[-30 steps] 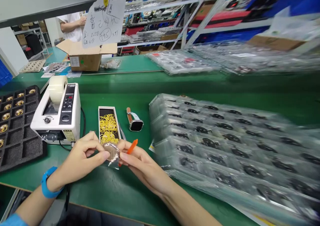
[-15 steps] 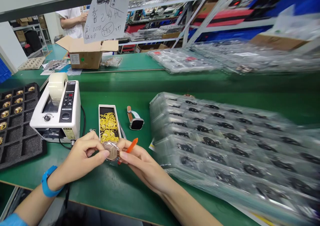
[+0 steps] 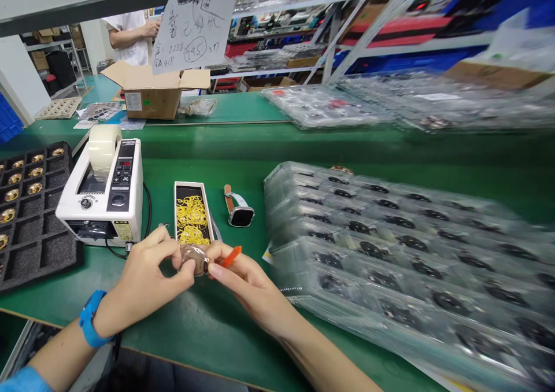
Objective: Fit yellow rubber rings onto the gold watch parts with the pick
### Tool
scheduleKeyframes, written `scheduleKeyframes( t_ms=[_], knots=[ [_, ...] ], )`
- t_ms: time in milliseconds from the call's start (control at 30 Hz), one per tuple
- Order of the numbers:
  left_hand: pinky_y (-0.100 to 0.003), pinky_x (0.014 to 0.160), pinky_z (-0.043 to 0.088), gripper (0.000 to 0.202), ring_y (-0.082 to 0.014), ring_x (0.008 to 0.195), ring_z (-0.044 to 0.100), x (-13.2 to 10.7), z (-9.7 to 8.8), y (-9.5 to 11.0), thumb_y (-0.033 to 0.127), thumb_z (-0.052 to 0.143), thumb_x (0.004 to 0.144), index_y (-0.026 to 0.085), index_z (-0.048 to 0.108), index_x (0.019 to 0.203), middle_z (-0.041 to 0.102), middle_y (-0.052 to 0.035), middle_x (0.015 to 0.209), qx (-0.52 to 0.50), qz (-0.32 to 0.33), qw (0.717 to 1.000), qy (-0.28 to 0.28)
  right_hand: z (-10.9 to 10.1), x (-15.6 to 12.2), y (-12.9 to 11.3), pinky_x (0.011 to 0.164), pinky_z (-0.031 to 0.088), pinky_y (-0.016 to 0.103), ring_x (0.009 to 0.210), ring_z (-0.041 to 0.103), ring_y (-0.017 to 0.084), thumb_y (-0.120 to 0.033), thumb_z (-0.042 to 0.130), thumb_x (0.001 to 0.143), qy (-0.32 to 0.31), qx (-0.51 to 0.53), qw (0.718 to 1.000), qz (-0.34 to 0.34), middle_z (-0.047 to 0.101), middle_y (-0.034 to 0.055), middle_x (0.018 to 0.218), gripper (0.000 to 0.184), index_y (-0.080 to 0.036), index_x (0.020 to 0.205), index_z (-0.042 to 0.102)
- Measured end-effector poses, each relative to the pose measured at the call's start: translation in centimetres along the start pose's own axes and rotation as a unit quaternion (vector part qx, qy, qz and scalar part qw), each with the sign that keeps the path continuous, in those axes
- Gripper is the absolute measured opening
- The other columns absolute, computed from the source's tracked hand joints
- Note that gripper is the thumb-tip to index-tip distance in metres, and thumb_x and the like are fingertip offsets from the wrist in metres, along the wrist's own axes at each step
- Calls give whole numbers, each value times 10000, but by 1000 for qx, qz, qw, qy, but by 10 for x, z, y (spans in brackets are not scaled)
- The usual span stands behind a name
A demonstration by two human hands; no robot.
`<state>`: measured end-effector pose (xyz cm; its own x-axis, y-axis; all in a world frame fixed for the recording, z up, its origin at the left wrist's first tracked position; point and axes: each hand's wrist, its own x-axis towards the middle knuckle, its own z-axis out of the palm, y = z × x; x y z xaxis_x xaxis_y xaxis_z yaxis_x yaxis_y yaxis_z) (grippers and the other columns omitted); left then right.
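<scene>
Both my hands meet over the green bench near its front edge. My left hand (image 3: 150, 276), with a blue wristband, pinches a small round metallic part (image 3: 196, 258) in a clear film. My right hand (image 3: 245, 282) grips the same round part from the other side and also holds a thin orange tool (image 3: 230, 256) that sticks up past its fingers. Just behind the hands lies a narrow white box of yellow rings (image 3: 192, 214), and beside it a smartwatch (image 3: 237, 210) with a brown strap.
A white tape dispenser (image 3: 104, 192) stands at left, next to a black foam tray (image 3: 30, 218) with gold parts. Stacked clear blister trays (image 3: 390, 247) fill the right. A cardboard box (image 3: 156, 94) and another person in white (image 3: 128, 36) are at the back.
The round part has tilted from face-up to more edge-on as my left fingers closed over it. The view shifted slightly left; the hands stayed in place.
</scene>
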<state>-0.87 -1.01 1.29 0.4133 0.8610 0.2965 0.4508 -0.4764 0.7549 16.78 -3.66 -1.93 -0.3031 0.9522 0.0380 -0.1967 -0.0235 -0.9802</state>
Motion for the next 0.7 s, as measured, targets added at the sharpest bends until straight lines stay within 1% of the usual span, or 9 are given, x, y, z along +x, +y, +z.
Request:
scheduleKeyframes(
  t_ms=[133, 200, 267, 300, 400, 467, 567, 633, 700],
  knots=[
    [-234, 491, 272, 313, -79, 517, 352, 0, -4, -2, 175, 580, 792, 176, 385, 548, 354, 52, 602, 82, 4, 995, 65, -3, 1, -2, 663, 362, 264, 682, 421, 138, -572, 600, 805, 35, -20, 999, -13, 458, -11, 721, 378, -206, 734, 539],
    [-227, 506, 321, 253, -89, 548, 399, 0, -7, -3, 141, 562, 813, 178, 443, 593, 393, 43, 618, 58, 59, 990, 112, -3, 1, -2, 644, 353, 259, 674, 414, 136, -577, 608, 796, 38, -21, 999, -8, 453, -11, 715, 385, -204, 727, 546],
    [-241, 592, 422, 112, -115, 669, 510, 1, -7, -3, 147, 587, 817, 174, 562, 711, 496, 1, 733, 15, 121, 985, 123, -1, 1, -1, 636, 349, 256, 664, 410, 133, -572, 619, 789, 32, -7, 999, -2, 449, -13, 702, 384, -201, 717, 549],
    [-269, 663, 466, 25, -140, 765, 558, 2, -7, -3, 171, 613, 812, 178, 612, 788, 542, -32, 827, -7, 143, 984, 106, 0, 1, 0, 636, 352, 257, 659, 411, 133, -568, 627, 784, 26, 9, 1000, 3, 450, -13, 692, 384, -201, 708, 545],
    [-387, 859, 493, 152, -226, 1021, 591, 4, 0, -4, 267, 680, 782, 204, 674, 920, 578, -106, 1087, -66, 172, 983, 20, 4, -3, 4, 647, 380, 275, 652, 448, 146, -554, 669, 743, -16, 89, 995, 42, 481, -5, 673, 378, -202, 702, 536],
    [-427, 929, 473, 215, -257, 1084, 583, 5, 7, -7, 324, 713, 749, 200, 676, 920, 593, -123, 1136, -98, 197, 975, -8, 6, -7, 7, 668, 408, 305, 670, 496, 169, -536, 699, 708, -35, 142, 986, 82, 526, 12, 688, 364, -204, 716, 549],
    [-414, 975, 466, 383, -268, 1094, 598, 3, 16, -13, 447, 744, 692, 190, 644, 958, 642, -128, 1120, -112, 260, 959, -29, 8, -13, 13, 743, 436, 359, 730, 560, 207, -478, 727, 680, -30, 181, 973, 139, 591, 43, 751, 315, -205, 776, 600],
    [-376, 973, 486, 530, -257, 1072, 625, -1, 18, -15, 524, 725, 686, 180, 586, 1065, 665, -135, 1124, -99, 283, 952, -57, 9, -16, 20, 799, 437, 386, 784, 585, 225, -450, 732, 674, -22, 193, 967, 163, 620, 57, 810, 312, -213, 846, 626],
    [-333, 981, 493, 652, -243, 1099, 623, -9, 15, -15, 536, 672, 740, 151, 476, 1228, 652, -155, 1174, -72, 277, 955, -76, 10, -18, 24, 782, 449, 389, 777, 589, 228, -464, 733, 663, -24, 194, 967, 164, 623, 59, 799, 319, -220, 839, 626]
  ],
)
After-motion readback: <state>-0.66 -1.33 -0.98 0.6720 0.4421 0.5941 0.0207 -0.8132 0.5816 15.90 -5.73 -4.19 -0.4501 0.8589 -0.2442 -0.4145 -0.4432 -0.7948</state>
